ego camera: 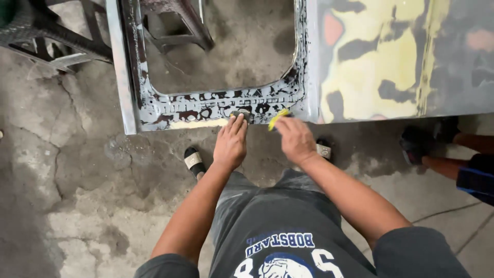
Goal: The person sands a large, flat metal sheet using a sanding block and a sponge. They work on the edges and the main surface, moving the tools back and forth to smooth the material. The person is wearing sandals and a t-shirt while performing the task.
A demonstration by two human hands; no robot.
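Left hand (230, 143), fingers pressed flat on a small dark block (242, 114) at the stripped door panel's lower edge (216, 105), just right of the pale filler strip (198, 123) running leftward; right hand (294, 139) grips a yellow spreader (278, 118) beside it.

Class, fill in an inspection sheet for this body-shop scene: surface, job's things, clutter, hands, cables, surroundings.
Surface: stripped car door panel with patchy black paint, window opening above; pale filler strip along its lower edge.
Job's things: small dark block under the left hand; yellow spreader in the right hand.
Clutter: nothing seen.
Hands: both at the panel's lower edge.
Cables: nothing seen.
Surroundings: cracked concrete floor; dark metal stand; another person's feet.
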